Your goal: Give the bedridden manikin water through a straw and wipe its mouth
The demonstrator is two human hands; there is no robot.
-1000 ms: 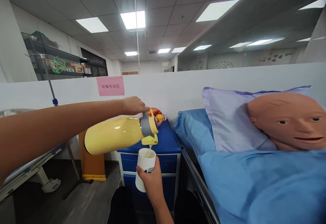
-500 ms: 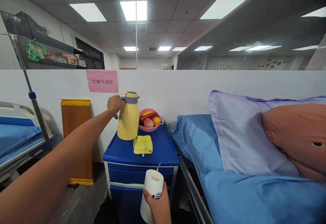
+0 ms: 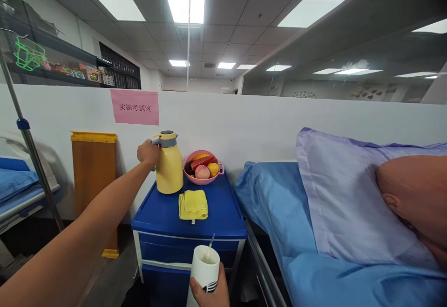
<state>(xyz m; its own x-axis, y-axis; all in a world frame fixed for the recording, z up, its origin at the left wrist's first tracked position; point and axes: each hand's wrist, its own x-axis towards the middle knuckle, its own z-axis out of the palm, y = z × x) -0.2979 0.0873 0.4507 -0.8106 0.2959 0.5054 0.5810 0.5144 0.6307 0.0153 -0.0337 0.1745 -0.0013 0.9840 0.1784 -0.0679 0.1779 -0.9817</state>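
My left hand [image 3: 148,153] is wrapped round the grey handle of a yellow thermos jug [image 3: 169,167]. The jug stands upright at the back left of a blue bedside cabinet top [image 3: 216,214]. Close to my body, my right hand [image 3: 213,290] grips a white mug [image 3: 205,270] with a black striped print; a thin straw or stirrer [image 3: 211,240] leans out of it. In front of the jug lies a folded yellow cloth [image 3: 193,204]. Beside the jug, a pink bowl [image 3: 199,180] holds several fruits.
At right is a bed with blue bedding [image 3: 268,195], a lilac pillow [image 3: 335,195] and a manikin's head [image 3: 415,195]. A metal pole [image 3: 33,158] and another bed [image 3: 17,181] stand at left. Behind the cabinet runs a white partition [image 3: 237,130].
The view has shifted, and the jug now sits farther left of the fruit bowl, with a gap between them. My right hand still holds the mug, slightly lower in view.
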